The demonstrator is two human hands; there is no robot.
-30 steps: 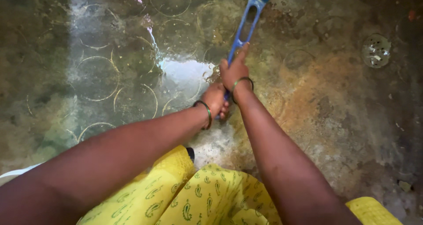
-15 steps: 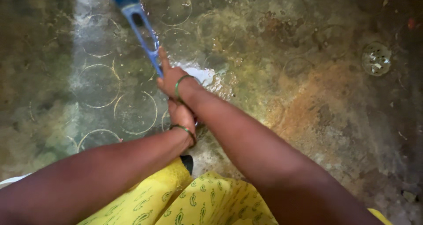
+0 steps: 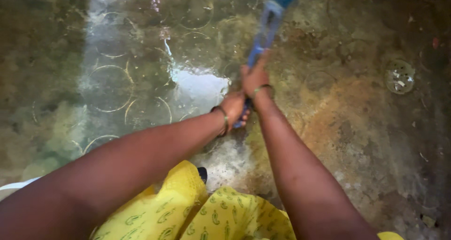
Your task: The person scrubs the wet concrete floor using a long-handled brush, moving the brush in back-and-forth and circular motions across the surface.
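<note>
Both of my hands grip the long blue handle of a brush (image 3: 265, 26) that reaches away from me over a wet, stained floor (image 3: 343, 122). My right hand (image 3: 254, 78) holds the handle higher up, with a green bangle on its wrist. My left hand (image 3: 233, 107) closes around the near end of the handle, also with a bangle. The brush head is cut off at the top edge of the view and blurred.
A puddle (image 3: 197, 85) shines just left of my hands, among ring-shaped marks on the floor. A round metal drain cover (image 3: 399, 76) lies at the right. My yellow patterned garment (image 3: 206, 214) fills the bottom of the view.
The brush handle swung from pointing up-left back to up-right. My hands moved right with it and my right arm uncrossed from over the left.
</note>
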